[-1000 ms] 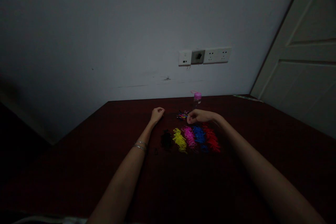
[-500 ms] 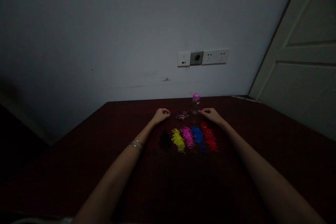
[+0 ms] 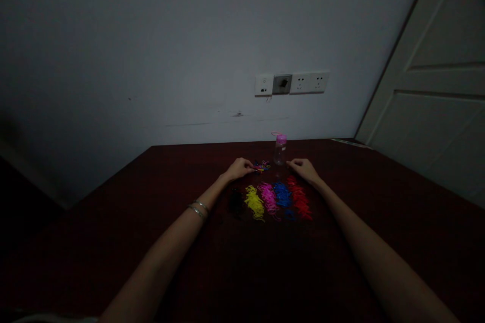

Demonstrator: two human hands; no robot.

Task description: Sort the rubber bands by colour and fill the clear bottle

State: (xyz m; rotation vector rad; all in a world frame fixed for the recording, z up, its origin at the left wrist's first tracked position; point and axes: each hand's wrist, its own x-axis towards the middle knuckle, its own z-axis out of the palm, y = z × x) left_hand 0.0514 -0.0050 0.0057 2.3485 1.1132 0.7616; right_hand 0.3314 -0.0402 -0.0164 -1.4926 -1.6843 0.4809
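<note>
My left hand (image 3: pixel 240 167) has its fingertips pinched together at the left edge of a small mixed-colour pile of rubber bands (image 3: pixel 262 166). What the pinch holds is too small to make out. My right hand (image 3: pixel 305 169) rests on the table right of a clear bottle (image 3: pixel 279 154) with a pink lid, thumb and finger closed; anything between them is hidden. Nearer to me lie single-colour heaps of bands: black (image 3: pixel 236 203), yellow (image 3: pixel 254 203), pink (image 3: pixel 269 198), blue (image 3: pixel 282 195) and red (image 3: pixel 300 199).
The dark reddish table (image 3: pixel 273 272) meets a pale wall (image 3: pixel 189 60) at its back edge. Sockets and a switch (image 3: pixel 282 84) are set in the wall. A panelled door (image 3: pixel 435 81) stands at the right. The light is dim.
My left hand has moved right, from beside the black heap to the edge of the mixed pile. My right hand stays near the bottle. The view has shifted slightly.
</note>
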